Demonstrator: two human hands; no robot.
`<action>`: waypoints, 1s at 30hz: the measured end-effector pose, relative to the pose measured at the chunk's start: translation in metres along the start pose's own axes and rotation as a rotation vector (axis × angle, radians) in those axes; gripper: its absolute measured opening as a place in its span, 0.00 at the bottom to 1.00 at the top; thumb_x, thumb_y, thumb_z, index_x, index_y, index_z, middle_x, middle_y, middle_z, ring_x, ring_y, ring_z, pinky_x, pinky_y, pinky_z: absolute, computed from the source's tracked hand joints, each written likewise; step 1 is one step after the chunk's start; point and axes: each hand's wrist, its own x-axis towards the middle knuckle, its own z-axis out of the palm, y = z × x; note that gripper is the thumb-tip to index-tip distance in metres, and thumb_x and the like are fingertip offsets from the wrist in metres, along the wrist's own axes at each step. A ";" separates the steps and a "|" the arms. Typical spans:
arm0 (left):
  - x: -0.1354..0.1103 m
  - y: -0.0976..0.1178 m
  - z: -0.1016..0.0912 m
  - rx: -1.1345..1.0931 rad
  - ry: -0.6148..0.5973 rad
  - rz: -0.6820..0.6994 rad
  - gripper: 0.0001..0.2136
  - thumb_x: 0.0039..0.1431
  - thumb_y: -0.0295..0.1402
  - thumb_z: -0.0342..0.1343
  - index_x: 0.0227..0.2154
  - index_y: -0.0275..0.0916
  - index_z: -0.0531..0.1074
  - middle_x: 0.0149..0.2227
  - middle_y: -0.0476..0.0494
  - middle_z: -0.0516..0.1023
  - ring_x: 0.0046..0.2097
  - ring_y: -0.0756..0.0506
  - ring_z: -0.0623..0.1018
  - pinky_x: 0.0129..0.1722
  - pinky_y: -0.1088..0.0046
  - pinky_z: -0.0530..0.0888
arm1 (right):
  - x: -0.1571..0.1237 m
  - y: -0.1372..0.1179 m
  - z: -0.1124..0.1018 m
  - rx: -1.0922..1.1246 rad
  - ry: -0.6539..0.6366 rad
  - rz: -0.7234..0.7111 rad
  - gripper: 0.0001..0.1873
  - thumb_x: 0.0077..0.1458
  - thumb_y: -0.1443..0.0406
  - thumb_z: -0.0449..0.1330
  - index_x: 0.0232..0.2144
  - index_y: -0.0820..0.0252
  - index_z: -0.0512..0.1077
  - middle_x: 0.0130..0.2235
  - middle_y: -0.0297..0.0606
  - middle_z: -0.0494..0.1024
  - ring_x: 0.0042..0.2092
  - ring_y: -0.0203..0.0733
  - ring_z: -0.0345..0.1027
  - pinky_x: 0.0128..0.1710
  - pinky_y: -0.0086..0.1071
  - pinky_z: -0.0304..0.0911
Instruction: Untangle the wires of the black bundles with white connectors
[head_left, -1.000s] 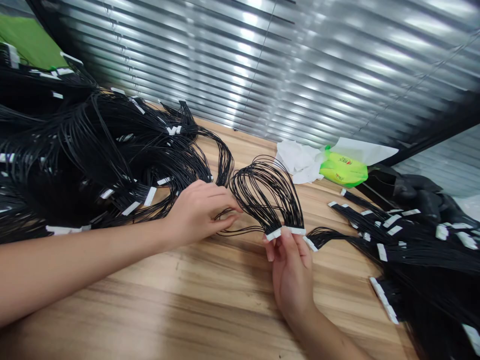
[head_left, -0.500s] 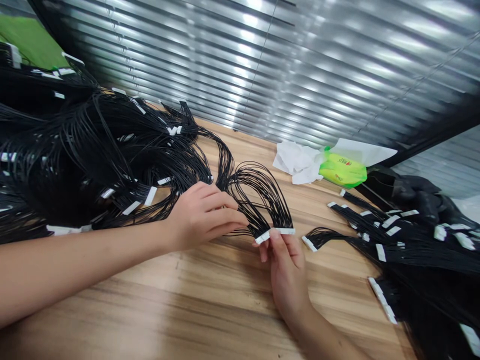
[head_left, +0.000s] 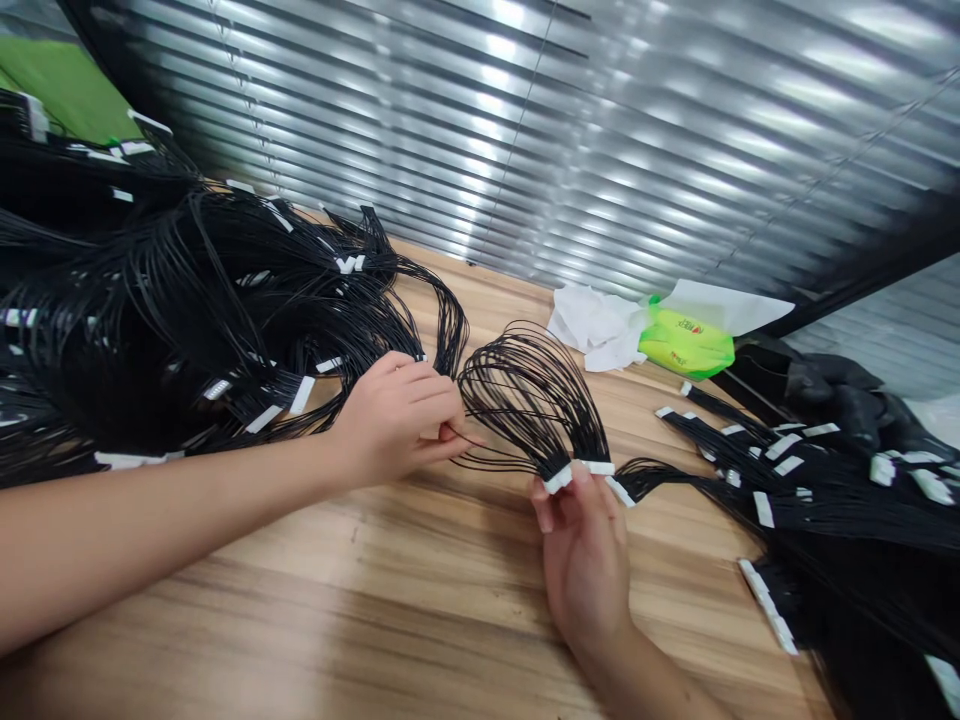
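Note:
My right hand (head_left: 583, 565) grips the white connectors (head_left: 577, 475) of a looped bundle of thin black wires (head_left: 529, 395) and holds them up just above the wooden table (head_left: 300, 590). My left hand (head_left: 397, 418) is at the left side of that loop, pinching one or a few thin wires between thumb and fingers. Behind my left hand lies a large tangled heap of black wire harnesses (head_left: 195, 320) with white connectors. Another pile of harnesses (head_left: 825, 510) lies to the right of my right hand, and its wires run close to the held connectors.
A crumpled white tissue (head_left: 592, 325) and a green packet (head_left: 686, 340) lie at the table's back edge against a metal slatted blind (head_left: 525, 130). A dark bag (head_left: 832, 385) sits at the right. Bare wood shows in front of my hands.
My left hand has pulled back slightly to the left and now pinches wires at the loop's edge. The wire loop has spread wider, and my right hand has shifted slightly to the right with the connectors.

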 end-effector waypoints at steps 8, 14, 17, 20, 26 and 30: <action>0.000 -0.005 0.006 -0.312 -0.222 -0.254 0.09 0.64 0.35 0.48 0.35 0.39 0.71 0.37 0.47 0.78 0.40 0.48 0.75 0.45 0.71 0.65 | -0.009 -0.005 0.001 0.081 -0.113 0.131 0.18 0.46 0.53 0.67 0.19 0.58 0.68 0.18 0.26 0.66 0.20 0.30 0.54 0.25 0.29 0.59; -0.002 -0.006 0.006 -0.718 -0.245 -0.277 0.12 0.66 0.34 0.44 0.41 0.37 0.71 0.42 0.43 0.76 0.44 0.47 0.74 0.48 0.70 0.68 | -0.015 -0.006 0.000 0.103 -0.253 0.040 0.15 0.50 0.55 0.65 0.19 0.56 0.72 0.18 0.28 0.70 0.18 0.30 0.57 0.21 0.26 0.59; -0.004 -0.005 0.006 -1.004 -0.196 -0.391 0.15 0.65 0.38 0.43 0.38 0.35 0.73 0.44 0.40 0.76 0.46 0.44 0.73 0.49 0.68 0.68 | -0.020 -0.005 -0.001 0.111 -0.359 0.081 0.12 0.51 0.55 0.65 0.23 0.53 0.75 0.18 0.29 0.71 0.18 0.31 0.58 0.19 0.26 0.57; -0.005 -0.004 0.008 -1.200 -0.122 -0.512 0.18 0.64 0.43 0.44 0.40 0.34 0.73 0.47 0.39 0.75 0.47 0.42 0.73 0.50 0.66 0.69 | -0.023 -0.002 -0.004 0.061 -0.417 0.128 0.12 0.51 0.54 0.64 0.25 0.55 0.76 0.18 0.29 0.70 0.18 0.31 0.55 0.17 0.25 0.51; -0.003 0.001 0.013 -1.059 -0.060 -0.553 0.11 0.63 0.38 0.52 0.38 0.35 0.72 0.43 0.43 0.76 0.46 0.45 0.75 0.47 0.67 0.72 | -0.019 -0.001 -0.003 -0.013 -0.371 0.147 0.17 0.50 0.53 0.64 0.20 0.58 0.71 0.20 0.29 0.68 0.19 0.31 0.53 0.18 0.27 0.50; -0.008 -0.004 0.022 -0.939 -0.127 -0.649 0.10 0.58 0.37 0.59 0.39 0.39 0.69 0.37 0.49 0.76 0.36 0.49 0.77 0.31 0.75 0.74 | -0.018 0.000 -0.003 -0.045 -0.367 0.161 0.18 0.50 0.52 0.64 0.21 0.58 0.71 0.19 0.29 0.67 0.19 0.31 0.54 0.19 0.28 0.50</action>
